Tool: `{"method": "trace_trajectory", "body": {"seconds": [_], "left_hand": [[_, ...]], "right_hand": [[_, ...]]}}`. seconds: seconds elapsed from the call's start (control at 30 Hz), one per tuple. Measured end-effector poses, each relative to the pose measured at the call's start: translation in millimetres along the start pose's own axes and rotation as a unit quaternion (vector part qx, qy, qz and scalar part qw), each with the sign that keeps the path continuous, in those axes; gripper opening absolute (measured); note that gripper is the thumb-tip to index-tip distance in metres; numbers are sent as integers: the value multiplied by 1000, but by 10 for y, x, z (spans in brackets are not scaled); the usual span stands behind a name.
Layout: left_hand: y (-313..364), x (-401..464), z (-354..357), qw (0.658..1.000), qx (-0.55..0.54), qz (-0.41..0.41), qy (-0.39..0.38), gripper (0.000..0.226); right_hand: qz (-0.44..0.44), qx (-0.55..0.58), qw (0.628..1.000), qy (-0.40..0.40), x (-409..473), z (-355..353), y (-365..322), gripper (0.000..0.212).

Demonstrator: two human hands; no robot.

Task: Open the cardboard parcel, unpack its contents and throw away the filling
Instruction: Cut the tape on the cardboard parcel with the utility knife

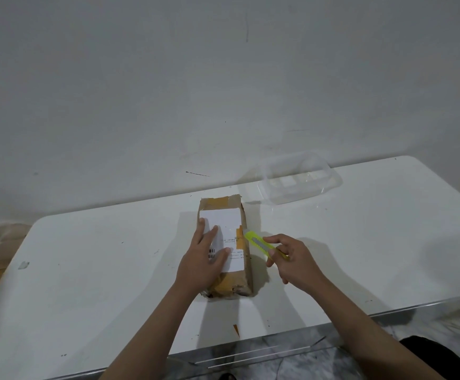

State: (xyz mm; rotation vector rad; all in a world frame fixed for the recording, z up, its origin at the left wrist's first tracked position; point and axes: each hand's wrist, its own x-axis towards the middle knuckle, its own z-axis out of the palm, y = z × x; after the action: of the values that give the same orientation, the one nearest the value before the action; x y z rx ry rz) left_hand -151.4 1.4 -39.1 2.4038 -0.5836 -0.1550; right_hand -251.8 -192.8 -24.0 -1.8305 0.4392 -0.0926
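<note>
A brown cardboard parcel (246, 272) with tan tape and a white shipping label lies lengthwise in the middle of the white table (100, 270). My left hand (202, 259) presses flat on the label, fingers spread. My right hand (291, 257) grips a yellow-green box cutter (259, 241) just right of the parcel. The cutter's tip touches the tape at the parcel's right edge, about halfway along. The parcel's flaps are closed.
A clear plastic container (300, 178) stands at the back right of the table, near the wall. A small scrap of tan tape (235, 329) lies near the table's front edge. A grey wall rises behind the table.
</note>
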Motion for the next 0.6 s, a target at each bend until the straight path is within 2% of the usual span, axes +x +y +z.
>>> {"method": "trace_trajectory", "body": {"seconds": [0.6], "left_hand": [[37,8,-8,1000,18,-1,-7,64]], "right_hand": [[11,9,1000,-21,-57,-8,34,21]]}}
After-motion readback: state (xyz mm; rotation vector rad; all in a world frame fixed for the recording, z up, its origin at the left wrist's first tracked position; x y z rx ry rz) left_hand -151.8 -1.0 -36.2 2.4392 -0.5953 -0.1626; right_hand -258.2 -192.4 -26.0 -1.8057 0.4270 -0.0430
